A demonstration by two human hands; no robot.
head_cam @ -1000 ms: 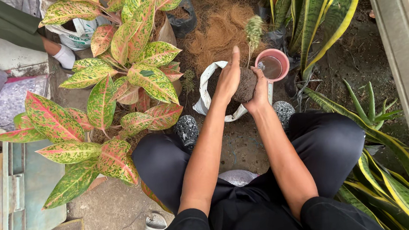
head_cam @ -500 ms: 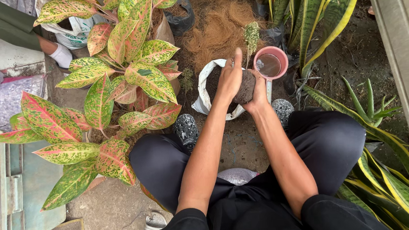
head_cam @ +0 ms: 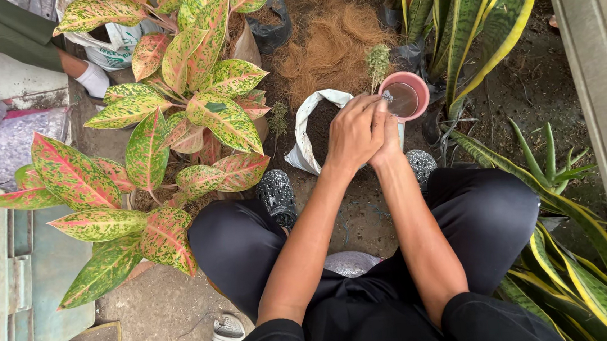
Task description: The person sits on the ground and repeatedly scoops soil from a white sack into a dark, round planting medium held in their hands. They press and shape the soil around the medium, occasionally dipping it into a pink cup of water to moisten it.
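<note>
1. Scanning from the left: a grey-green bin (head_cam: 27, 286) sits at the far left edge, then a plant with red-and-green speckled leaves (head_cam: 170, 130) fills the left half.
2. Centre: a white sack of dark soil (head_cam: 311, 130) lies open on the ground, with a heap of brown fibre (head_cam: 333, 42) behind it.
3. Left hand (head_cam: 355, 134) lies over the sack's right side, fingers curled down and reaching toward the pot rim. Whether it grips anything I cannot tell; the palm hides it.
4. Right hand (head_cam: 391, 138) is tucked just beneath and beside the left, mostly covered. Its grasp cannot be told either.
5. Small pink pot (head_cam: 404, 96) stands upright just right of and beyond both hands, touching the left fingertips. A small sprig (head_cam: 378, 60) rises at its far-left rim. Both hands are about equally near.
6. Right side: tall striped sword-shaped leaves (head_cam: 464, 13), a spiky green plant (head_cam: 548, 165), then a concrete ledge (head_cam: 601, 96).
7. Versus half a second ago: the left hand was raised with fingers spread over a dark clump; now it has dropped and closed toward the pot. The pot has not moved.
</note>
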